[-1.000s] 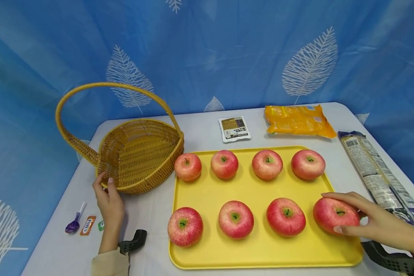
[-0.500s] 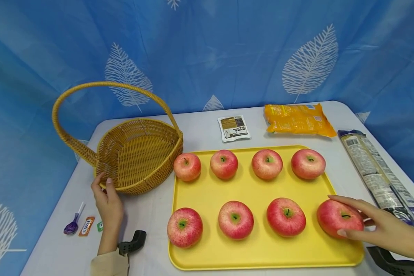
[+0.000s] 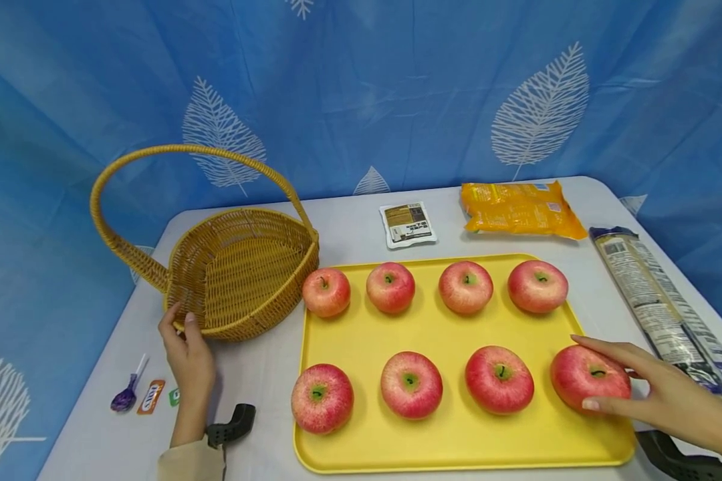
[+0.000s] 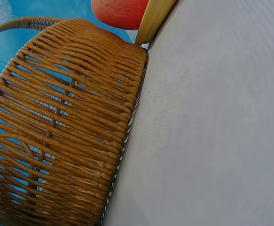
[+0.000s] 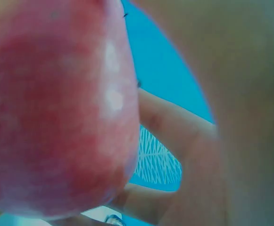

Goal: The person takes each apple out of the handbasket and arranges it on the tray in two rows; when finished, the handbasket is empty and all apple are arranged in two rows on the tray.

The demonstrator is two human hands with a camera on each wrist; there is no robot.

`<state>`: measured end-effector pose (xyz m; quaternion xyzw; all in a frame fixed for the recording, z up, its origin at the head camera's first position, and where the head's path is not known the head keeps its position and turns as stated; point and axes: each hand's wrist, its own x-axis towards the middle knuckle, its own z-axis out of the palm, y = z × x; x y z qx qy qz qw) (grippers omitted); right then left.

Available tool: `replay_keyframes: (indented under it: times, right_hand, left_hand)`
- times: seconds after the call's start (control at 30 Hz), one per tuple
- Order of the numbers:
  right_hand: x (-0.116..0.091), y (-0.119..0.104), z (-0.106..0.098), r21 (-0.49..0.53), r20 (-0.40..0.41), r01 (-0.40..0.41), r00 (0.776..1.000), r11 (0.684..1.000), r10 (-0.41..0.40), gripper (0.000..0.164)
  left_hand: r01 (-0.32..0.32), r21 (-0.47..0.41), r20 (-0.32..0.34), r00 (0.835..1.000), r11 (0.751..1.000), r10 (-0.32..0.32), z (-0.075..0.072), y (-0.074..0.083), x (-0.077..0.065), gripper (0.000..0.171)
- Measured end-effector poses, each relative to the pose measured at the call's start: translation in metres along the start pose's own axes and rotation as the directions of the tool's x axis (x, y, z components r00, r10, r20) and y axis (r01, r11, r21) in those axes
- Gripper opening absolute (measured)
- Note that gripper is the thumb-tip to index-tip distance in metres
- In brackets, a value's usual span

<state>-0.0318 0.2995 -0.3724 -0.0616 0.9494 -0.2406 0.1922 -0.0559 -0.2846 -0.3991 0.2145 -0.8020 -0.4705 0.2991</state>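
On the right of the head view, my right hand grips a red apple at the tray's near right corner, thumb in front and fingers behind. The right wrist view shows that apple large, with fingers around its far side. My left hand holds the near left rim of a brown wicker basket with a tall arched handle. Nothing lies inside the basket. Its woven wall fills the left of the left wrist view. More red apples, such as one at front left, stand in two rows on the yellow tray.
Behind the tray lie a small white-edged packet and an orange bag. A long clear-and-blue package runs along the right edge. Near my left forearm are a purple lollipop, an orange wrapper and a small green piece.
My right hand and the apple in it have shifted slightly to the right since a second ago. My left hand stays at the basket rim; the other apples keep their places.
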Motion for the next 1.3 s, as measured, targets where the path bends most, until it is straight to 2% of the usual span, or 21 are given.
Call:
replay_keyframes:
  times: [0.1, 0.17, 0.3, 0.53, 0.73, 0.9, 0.97, 1.03, 1.13, 1.17, 1.23, 1.3]
  right_hand:
    - [0.0, -0.004, -0.001, 0.001, -0.036, 0.017, 0.999, 1.0, -0.017, 0.075]
    - [0.0, -0.005, -0.001, -0.014, -0.088, 0.05, 0.995, 0.999, -0.051, 0.072]
    - [0.0, -0.008, -0.002, -0.055, -0.196, 0.112, 0.973, 0.992, -0.121, 0.064]
    - [0.002, -0.017, -0.004, -0.064, -0.331, 0.105, 0.936, 0.992, -0.12, 0.057]
    - [0.0, -0.024, -0.005, -0.04, -0.449, 0.094, 0.888, 0.995, -0.102, 0.049]
    - [0.001, -0.029, -0.006, -0.008, -0.486, 0.097, 0.87, 0.995, -0.088, 0.047]
    - [0.0, -0.032, -0.007, -0.002, -0.493, 0.09, 0.867, 0.996, -0.079, 0.048]
    - [0.0, -0.035, -0.011, -0.001, -0.518, 0.1, 0.851, 0.995, -0.086, 0.048]
    - [-0.001, -0.043, -0.019, -0.018, -0.57, 0.13, 0.813, 0.991, -0.117, 0.048]
    - [0.0, -0.046, -0.021, -0.026, -0.593, 0.155, 0.793, 0.988, -0.14, 0.048]
    - [0.001, -0.053, -0.027, -0.039, -0.63, 0.192, 0.757, 0.981, -0.174, 0.047]
    - [0.002, -0.063, -0.033, -0.047, -0.649, 0.223, 0.734, 0.974, -0.199, 0.047]
  left_hand:
    - [-0.004, -0.007, 0.006, 1.0, 1.0, 0.004, -0.001, 0.001, -0.001, 0.043]
    - [-0.004, -0.016, 0.013, 1.0, 1.0, 0.005, -0.001, 0.001, -0.001, 0.044]
    - [0.001, -0.036, 0.018, 1.0, 0.999, -0.001, -0.001, 0.002, -0.002, 0.045]
    - [0.003, -0.028, 0.012, 1.0, 1.0, -0.002, -0.001, 0.004, -0.001, 0.048]
    - [0.034, 0.043, 0.054, 0.998, 0.998, -0.036, -0.006, 0.015, -0.002, 0.056]
    - [0.053, 0.152, 0.076, 0.995, 0.987, -0.066, -0.018, 0.035, 0.0, 0.061]
    - [0.03, 0.183, 0.075, 0.996, 0.983, -0.044, -0.024, 0.044, 0.0, 0.061]
    - [-0.019, 0.211, 0.079, 0.997, 0.977, 0.003, -0.03, 0.053, 0.0, 0.062]
    - [-0.122, 0.247, 0.091, 0.991, 0.961, 0.102, -0.038, 0.07, 0.002, 0.062]
    - [-0.158, 0.253, 0.096, 0.986, 0.955, 0.137, -0.041, 0.076, 0.003, 0.062]
    - [-0.227, 0.259, 0.114, 0.972, 0.939, 0.203, -0.045, 0.09, 0.005, 0.061]
    - [-0.292, 0.255, 0.13, 0.955, 0.922, 0.267, -0.046, 0.106, 0.008, 0.06]
